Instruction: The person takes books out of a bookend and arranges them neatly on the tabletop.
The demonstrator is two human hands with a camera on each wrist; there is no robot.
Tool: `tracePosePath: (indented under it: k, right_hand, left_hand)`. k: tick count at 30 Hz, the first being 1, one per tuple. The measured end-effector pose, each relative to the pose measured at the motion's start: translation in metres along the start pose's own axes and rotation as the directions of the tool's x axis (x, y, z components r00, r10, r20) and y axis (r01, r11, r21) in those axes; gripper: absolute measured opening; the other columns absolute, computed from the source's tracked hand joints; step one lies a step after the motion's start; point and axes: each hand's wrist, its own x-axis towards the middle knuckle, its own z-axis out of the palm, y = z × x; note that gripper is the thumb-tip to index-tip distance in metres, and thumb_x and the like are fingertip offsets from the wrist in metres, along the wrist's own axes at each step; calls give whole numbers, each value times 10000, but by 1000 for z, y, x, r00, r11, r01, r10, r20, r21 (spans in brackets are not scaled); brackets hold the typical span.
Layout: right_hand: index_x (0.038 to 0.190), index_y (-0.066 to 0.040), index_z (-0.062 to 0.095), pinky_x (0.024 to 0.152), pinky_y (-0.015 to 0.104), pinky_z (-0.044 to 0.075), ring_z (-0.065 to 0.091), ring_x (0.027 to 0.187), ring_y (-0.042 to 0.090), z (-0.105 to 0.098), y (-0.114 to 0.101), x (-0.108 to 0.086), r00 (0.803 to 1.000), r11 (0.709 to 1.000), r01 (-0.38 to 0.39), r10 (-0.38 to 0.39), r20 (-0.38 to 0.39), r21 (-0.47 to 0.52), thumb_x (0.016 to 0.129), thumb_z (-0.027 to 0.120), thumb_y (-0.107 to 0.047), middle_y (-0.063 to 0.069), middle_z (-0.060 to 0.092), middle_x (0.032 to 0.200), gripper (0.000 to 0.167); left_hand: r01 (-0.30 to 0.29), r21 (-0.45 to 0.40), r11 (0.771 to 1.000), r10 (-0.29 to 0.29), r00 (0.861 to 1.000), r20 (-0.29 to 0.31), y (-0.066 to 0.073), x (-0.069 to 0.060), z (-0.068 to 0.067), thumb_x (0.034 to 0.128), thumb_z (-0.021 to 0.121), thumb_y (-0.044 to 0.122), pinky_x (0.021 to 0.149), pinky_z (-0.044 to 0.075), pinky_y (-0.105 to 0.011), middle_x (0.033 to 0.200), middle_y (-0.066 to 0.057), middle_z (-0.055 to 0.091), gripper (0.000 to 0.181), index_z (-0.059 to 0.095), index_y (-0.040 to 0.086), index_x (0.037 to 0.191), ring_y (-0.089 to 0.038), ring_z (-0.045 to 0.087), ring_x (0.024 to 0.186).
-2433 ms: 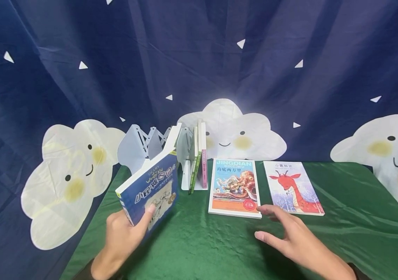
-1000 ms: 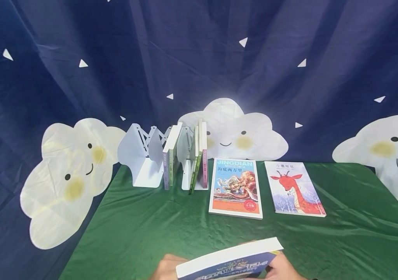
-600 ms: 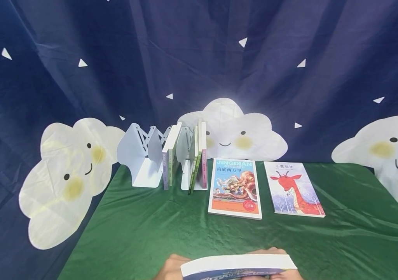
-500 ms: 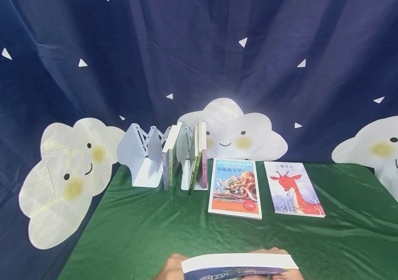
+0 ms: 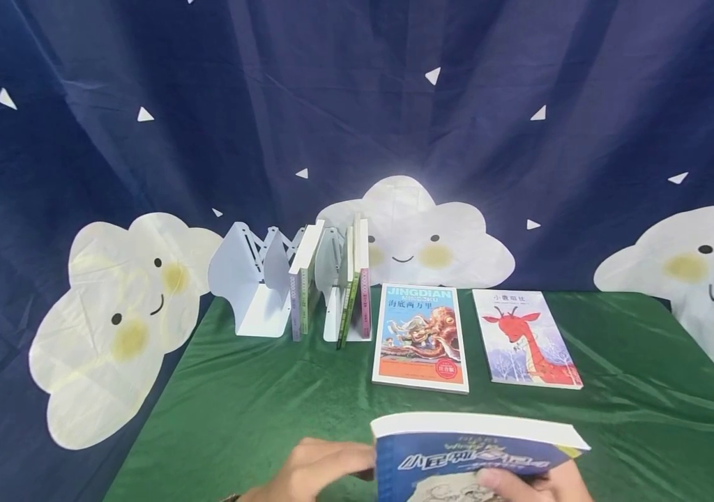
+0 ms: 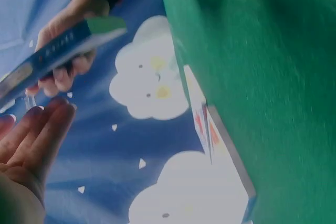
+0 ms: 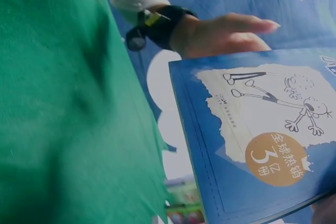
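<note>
My right hand [image 5: 551,484] holds a thick blue paperback book [image 5: 395,457] at the front of the table, its thumb lying on the cover and its white page edge turned up. In the right wrist view the cover [image 7: 231,129] shows a cartoon figure and an orange round badge. My left hand [image 5: 313,470] is at the book's left side. The left wrist view shows that hand [image 6: 31,150] with straight fingers, apart from the book [image 6: 52,53], which the right hand [image 6: 68,72] grips.
A white folding bookend rack [image 5: 263,314] stands at the back left, with several upright books [image 5: 363,279] in its sections. An octopus-cover book [image 5: 421,338] and a giraffe-cover book [image 5: 523,338] lie flat on the green cloth [image 5: 238,404]. Behind hangs a blue cloud-print curtain [image 5: 357,104].
The left hand first held the blue book near the rack, then both hands held it low at the front. Now the left hand has let go, and the right has moved it rightward and up.
</note>
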Motion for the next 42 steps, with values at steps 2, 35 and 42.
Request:
tracePosePath:
  k: [2,35,42]
  right_hand:
    - [1415,-255,614,829,318,661,772,1054,167,-10,-5,0,999,999,-15,12,-49,-52,932,468,260,7,770,1249,721]
    - [1066,-354,574,439,369,581,704,498,154,-248,-60,63,845,757,-421,128,-519,-500,1033,635,-156,-170,729,693,210]
    - [984,-332,564,451,374,582,689,484,178,-295,-46,63,790,654,-558,231,-568,-511,1031,644,-306,-163,695,627,96]
  left_hand:
    - [-33,27,999,33,999,-13,-6,1,-5,1103,469,364,918,622,-235,1150,-248,761,582,643,-181,1203,-231,777,1035]
    - [846,60,529,-751,500,-432,-89,-30,-60,870,839,181,1185,437,-392,1638,-125,411,870,366,96,1596,-309,437,1496]
    - [872,37,487,-782,455,-427,-104,-35,-63,873,832,209,1205,440,-439,1660,-123,373,877,354,98,1601,-310,416,1507]
